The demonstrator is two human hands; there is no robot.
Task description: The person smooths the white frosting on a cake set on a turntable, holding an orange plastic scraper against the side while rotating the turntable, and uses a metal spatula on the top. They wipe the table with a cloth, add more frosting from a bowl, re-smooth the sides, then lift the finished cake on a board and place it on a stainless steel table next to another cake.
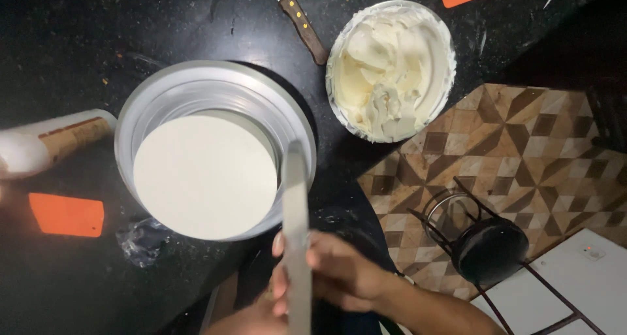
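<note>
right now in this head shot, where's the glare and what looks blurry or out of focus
In the head view, glare sits on the black counter above the round metal pan; the flat metal strip held edge-on by the right hand is soft from being so close; the bottle at the left edge is blurred and washed out; the bowl of cream looks sharp, slightly overexposed; corners fall dark.

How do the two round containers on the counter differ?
The metal pan is larger than the cream bowl. The pan holds a flat, smooth pale disc on its bottom; the bowl is heaped with whipped, uneven cream. The pan sits nearer the right hand, which holds a long flat blade reaching over its rim; the bowl lies farther off beside a wooden-handled knife. Both are round and rest on the dark counter.
</note>
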